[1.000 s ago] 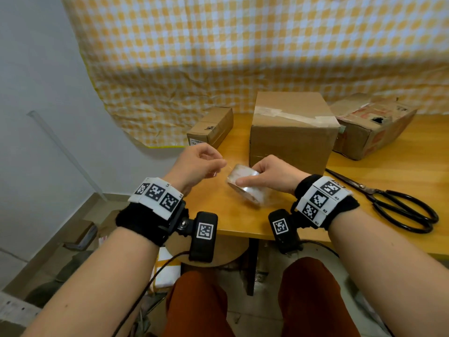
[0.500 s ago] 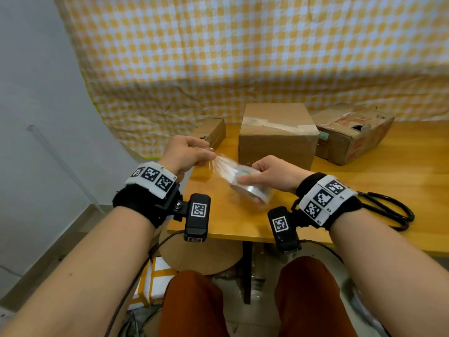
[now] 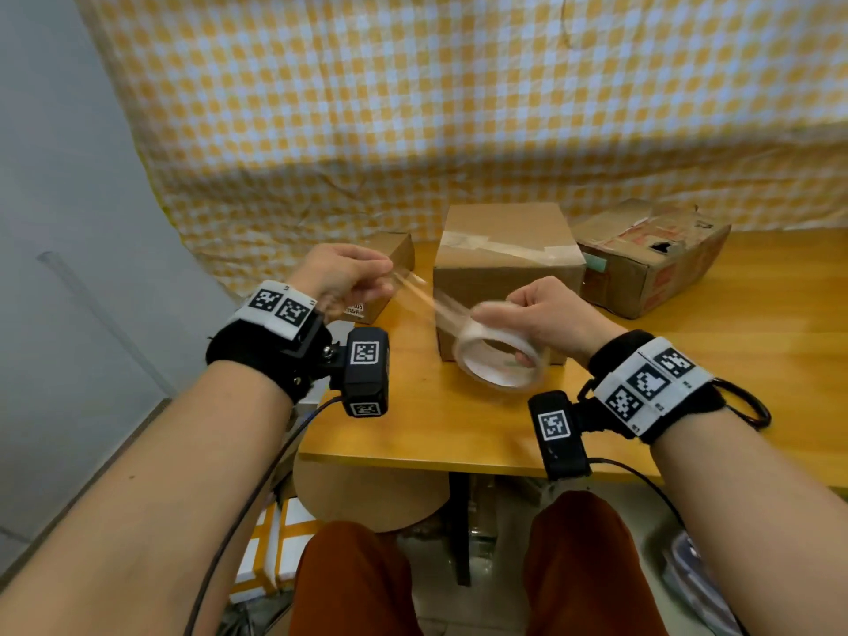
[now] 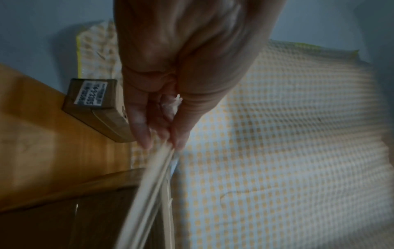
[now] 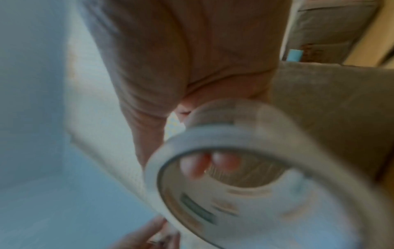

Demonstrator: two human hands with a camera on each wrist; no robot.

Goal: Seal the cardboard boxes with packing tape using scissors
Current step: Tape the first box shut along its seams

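Pulling a clear strip point(image 3: 420, 293) off the packing tape roll point(image 3: 498, 362), both held above the desk point(image 3: 459, 433) front edge. Left hand point(image 3: 342, 280) grip pinches the strip's free end at 10 o'clock of the roll; right hand point(image 3: 546, 314) grip grasps the roll, fingertips point(image 5: 198, 166) inside its core. Step: drawing out a length. Middle cardboard box point(image 3: 507, 268) sits just behind at 12, some tape on top. Scissors point(image 3: 745, 408) at 3, mostly hidden by right wrist. Next probably: lay strip over a box seam, then cut.
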